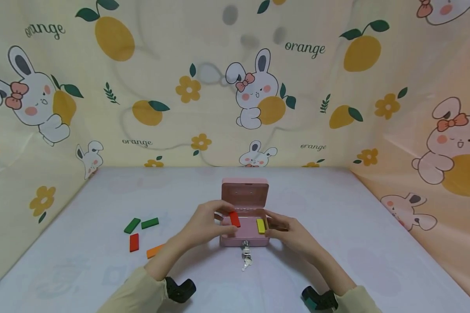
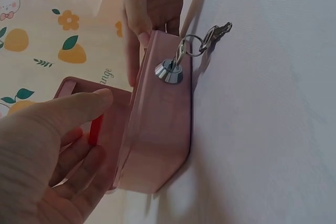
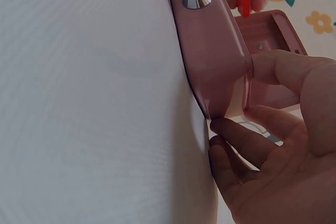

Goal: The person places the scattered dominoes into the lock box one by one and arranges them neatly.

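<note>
A pink cash box [image 1: 244, 242] stands on the table with its lid [image 1: 244, 194] raised, its lock [image 2: 169, 72] facing the person. My left hand [image 1: 207, 222] is over the box's left part, pinching a red block [image 1: 235, 219] between thumb and fingers. Inside the box, near its right wall, a yellow block [image 1: 260, 226] stands out. At the right side my right hand [image 1: 291, 232] holds the box, thumb on the rim and fingers [image 3: 244, 140] along the side wall and lower edge. Keys [image 1: 246, 256] on a ring hang from the lock.
Left of the box lie two green blocks [image 1: 132, 225], a red block [image 1: 134, 242] and an orange block [image 1: 155, 251], the last partly behind the left forearm. A patterned cloth [image 1: 203, 87] rises behind the white table [image 1: 180, 182] and along both sides.
</note>
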Demonstrator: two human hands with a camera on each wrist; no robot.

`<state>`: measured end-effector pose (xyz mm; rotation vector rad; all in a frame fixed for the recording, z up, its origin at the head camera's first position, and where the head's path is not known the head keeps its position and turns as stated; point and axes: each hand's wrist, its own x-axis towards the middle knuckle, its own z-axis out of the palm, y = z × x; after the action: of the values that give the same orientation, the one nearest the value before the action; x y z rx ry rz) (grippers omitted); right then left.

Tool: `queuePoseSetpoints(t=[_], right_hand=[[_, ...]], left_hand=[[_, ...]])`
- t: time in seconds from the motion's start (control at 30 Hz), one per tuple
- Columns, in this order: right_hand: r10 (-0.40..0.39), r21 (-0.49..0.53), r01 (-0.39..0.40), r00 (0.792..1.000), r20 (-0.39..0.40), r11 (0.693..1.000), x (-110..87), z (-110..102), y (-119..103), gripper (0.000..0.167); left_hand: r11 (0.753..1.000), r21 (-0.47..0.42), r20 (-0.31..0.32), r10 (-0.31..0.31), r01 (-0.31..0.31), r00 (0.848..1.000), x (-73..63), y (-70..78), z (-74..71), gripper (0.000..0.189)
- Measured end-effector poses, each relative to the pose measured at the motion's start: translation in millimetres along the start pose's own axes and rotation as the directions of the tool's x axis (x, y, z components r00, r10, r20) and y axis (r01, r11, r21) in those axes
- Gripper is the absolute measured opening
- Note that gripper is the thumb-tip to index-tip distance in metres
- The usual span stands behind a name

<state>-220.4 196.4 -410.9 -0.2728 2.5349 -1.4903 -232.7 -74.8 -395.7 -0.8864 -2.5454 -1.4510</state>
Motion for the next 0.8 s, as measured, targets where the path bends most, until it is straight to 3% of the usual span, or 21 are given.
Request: queuePoseSetpoints(t=[0.4,0.8], right_hand=[[-0.033,0.039,0.032,0.999,0.02,0.999,-1.5,-1,1,0.057],[-0.02,0.02,0.02,1.0,-0.001,1.0,-0.1,1,0,0.057]], left_hand=[[0.998,-0.014,0.059,-0.055,0.056,0.997,13.6,6.3,14.9,0.045],[0.998,-0.024,0.085,-0.06,0.062,0.995,23.1,4.2,23.6,0.045]])
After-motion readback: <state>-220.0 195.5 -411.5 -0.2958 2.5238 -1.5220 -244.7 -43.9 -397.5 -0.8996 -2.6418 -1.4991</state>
